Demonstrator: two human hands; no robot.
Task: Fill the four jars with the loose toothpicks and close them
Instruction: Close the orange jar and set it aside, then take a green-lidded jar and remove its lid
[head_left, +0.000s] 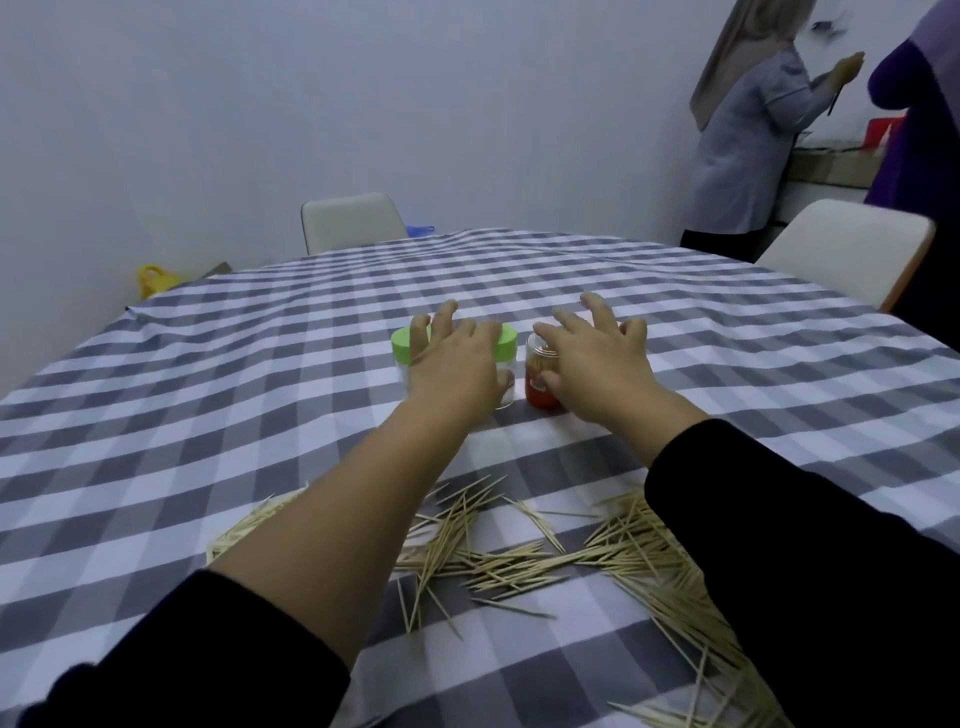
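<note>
A plain pale wall (260, 104) rises behind the grey-and-white checked worktop (208, 395); two white chairs (353, 221) stand at the worktop's far edge.

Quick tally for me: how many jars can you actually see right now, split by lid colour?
Green-lidded jars: 2, under the left hand
Red-lidded jar, standing on its lid: 1, at the right hand
Total visible: 3; any fourth jar is hidden.

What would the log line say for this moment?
left hand over green-lidded jars | right hand by red jar | toothpicks loose on tablecloth
</note>
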